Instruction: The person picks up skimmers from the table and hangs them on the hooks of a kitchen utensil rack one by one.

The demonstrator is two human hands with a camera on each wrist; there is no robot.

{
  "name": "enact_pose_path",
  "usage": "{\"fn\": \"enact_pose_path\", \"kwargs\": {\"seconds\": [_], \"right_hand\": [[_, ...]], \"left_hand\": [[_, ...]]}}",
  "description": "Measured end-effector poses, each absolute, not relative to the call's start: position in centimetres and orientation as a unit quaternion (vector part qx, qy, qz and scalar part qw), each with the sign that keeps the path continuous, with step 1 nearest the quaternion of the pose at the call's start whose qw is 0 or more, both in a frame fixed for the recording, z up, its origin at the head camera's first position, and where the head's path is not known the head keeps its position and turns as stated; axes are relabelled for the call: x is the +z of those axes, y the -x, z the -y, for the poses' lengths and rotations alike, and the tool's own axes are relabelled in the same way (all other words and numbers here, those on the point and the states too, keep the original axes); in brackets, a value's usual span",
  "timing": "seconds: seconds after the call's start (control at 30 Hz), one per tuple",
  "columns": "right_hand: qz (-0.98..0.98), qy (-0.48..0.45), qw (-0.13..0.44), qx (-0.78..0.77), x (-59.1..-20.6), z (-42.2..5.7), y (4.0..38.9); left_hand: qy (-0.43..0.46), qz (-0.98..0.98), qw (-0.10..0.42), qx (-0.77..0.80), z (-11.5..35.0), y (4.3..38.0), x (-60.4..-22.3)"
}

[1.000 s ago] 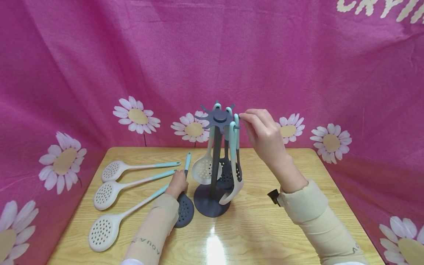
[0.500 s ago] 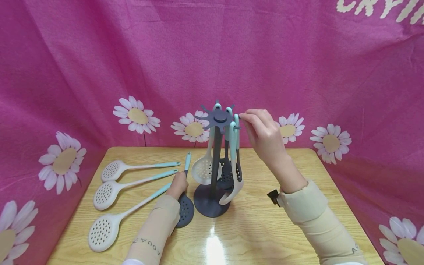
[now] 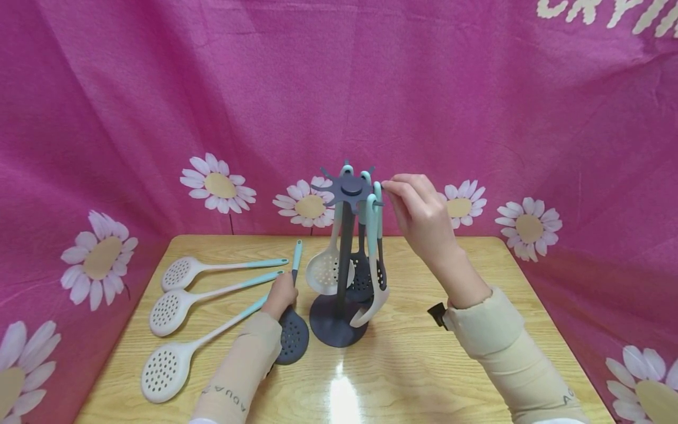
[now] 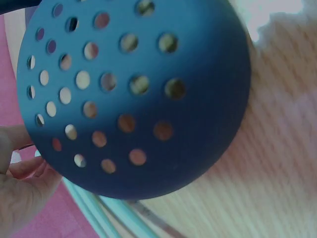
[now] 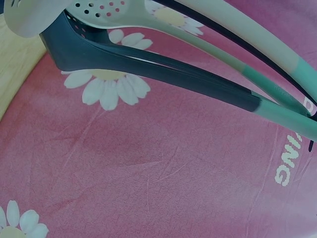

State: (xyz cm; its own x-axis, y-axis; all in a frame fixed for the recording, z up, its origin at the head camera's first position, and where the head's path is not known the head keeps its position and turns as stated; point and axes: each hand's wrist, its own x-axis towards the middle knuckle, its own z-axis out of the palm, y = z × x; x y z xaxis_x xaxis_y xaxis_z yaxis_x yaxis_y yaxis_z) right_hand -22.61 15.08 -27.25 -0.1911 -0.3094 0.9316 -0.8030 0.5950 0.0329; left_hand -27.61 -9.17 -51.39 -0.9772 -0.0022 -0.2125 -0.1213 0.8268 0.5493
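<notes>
My left hand (image 3: 281,295) grips the handle of a dark skimmer (image 3: 293,337), which has a round perforated head and a mint handle end. In the left wrist view the skimmer's head (image 4: 198,124) fills much of the picture. My right hand (image 3: 425,218) is raised at the dark utensil rack (image 3: 346,253), thumb and fingertips pinching a hook tip beside a hung mint handle. Several utensils hang there: a pale perforated ladle (image 3: 322,272), dark perforated ones (image 3: 362,280) and, in front, a pale ladle (image 3: 377,306). The right wrist view shows a dark hung utensil (image 5: 148,69) close by.
Three pale skimmers lie on the left of the wooden table (image 3: 413,377): a far one (image 3: 178,274), a middle one (image 3: 169,312) and a near one (image 3: 166,372). Their mint handles point toward my left hand. A pink flowered cloth (image 3: 296,88) surrounds the table.
My left hand has shifted slightly left with the dark skimmer, whose handle end moved left and whose head has turned to show more of its face. The right hand has stayed put.
</notes>
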Motion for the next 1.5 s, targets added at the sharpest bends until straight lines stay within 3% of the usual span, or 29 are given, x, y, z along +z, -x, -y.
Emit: {"fn": "enact_pose_path", "kwargs": {"seconds": [0.2, 0.73, 1.5], "right_hand": [[0.73, -0.382, 0.512, 0.244, -27.2, -14.9, 22.7], [0.726, -0.382, 0.516, 0.247, -27.3, -14.8, 22.9], [0.732, -0.38, 0.51, 0.245, -27.3, -14.9, 22.8]], "left_hand": [[0.014, -0.95, 0.044, 0.308, 9.9, 27.5, -50.6], [-0.01, -0.949, -0.04, 0.313, 10.3, 27.3, -45.8], [-0.142, -0.857, -0.313, 0.383, 10.9, 26.3, -39.6]]}}
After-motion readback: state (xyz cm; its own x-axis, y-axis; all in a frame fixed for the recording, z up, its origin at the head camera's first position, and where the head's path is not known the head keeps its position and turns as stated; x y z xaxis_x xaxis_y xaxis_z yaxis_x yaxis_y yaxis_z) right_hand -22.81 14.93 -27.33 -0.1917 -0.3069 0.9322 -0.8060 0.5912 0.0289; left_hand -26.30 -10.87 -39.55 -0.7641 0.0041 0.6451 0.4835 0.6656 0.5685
